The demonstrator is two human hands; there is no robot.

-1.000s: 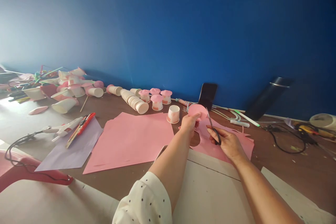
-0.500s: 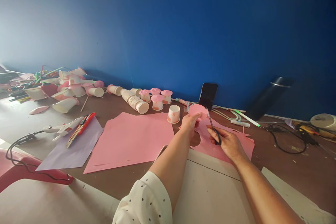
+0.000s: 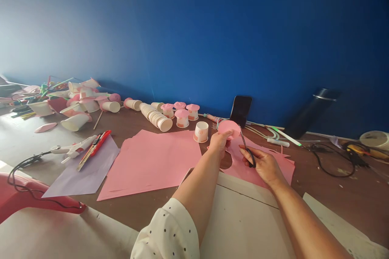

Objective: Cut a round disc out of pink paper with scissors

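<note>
My left hand pinches a round pink paper disc and holds it up above the table. My right hand grips black-handled scissors, whose blades point up at the disc's right edge. Under both hands lies a pink sheet with cut-out gaps. A small white paper cup stands just left of my left hand.
A stack of pink paper sheets and a lilac sheet lie to the left, with a glue gun and a red cutter. Cups with pink lids, stacked cups, a phone and cables line the blue wall.
The scissors' blades have closed in slightly toward the disc's edge. Both hands stay in nearly the same place.
</note>
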